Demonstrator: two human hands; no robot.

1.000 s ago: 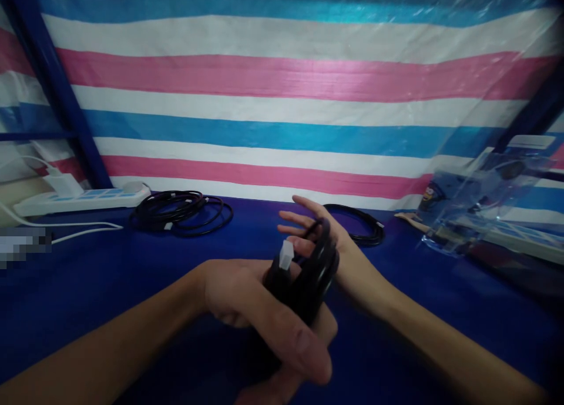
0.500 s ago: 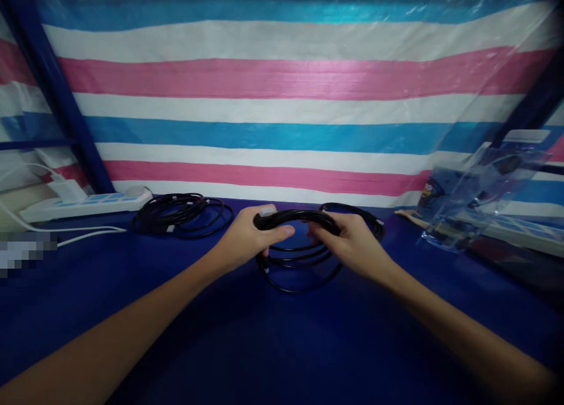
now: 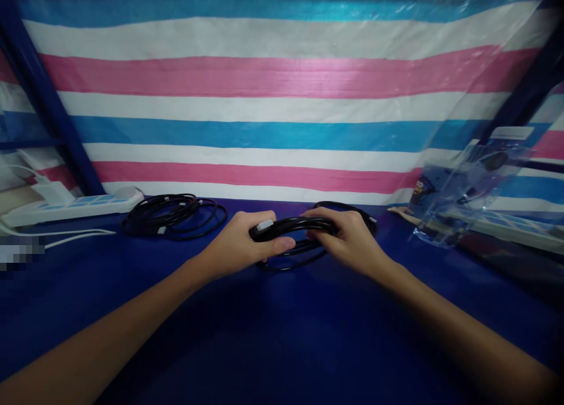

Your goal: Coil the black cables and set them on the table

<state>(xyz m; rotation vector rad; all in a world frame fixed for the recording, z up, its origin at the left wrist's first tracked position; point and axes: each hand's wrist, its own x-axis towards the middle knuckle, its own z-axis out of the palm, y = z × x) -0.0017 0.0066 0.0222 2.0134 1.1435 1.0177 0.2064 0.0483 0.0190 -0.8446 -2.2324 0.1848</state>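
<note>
My left hand (image 3: 240,244) and my right hand (image 3: 348,236) both grip a coiled black cable (image 3: 294,227) above the blue table (image 3: 282,334). The left hand closes on the coil's left end, where a white plug (image 3: 264,224) shows at the thumb. The right hand's fingers wrap the coil's right side. Loose loops (image 3: 286,263) sag below the hands toward the table.
A second black cable coil (image 3: 174,214) lies at the back left, beside a white power strip (image 3: 73,205) with a charger plugged in. Another black coil (image 3: 352,211) lies behind my right hand. Clear plastic bags (image 3: 467,187) lean at the right. A striped tarp (image 3: 282,99) hangs behind.
One second ago the coil was bunched near me between my hands. Both hands have since moved forward and spread the coil sideways; its hanging loops are flatter now than half a second ago.
</note>
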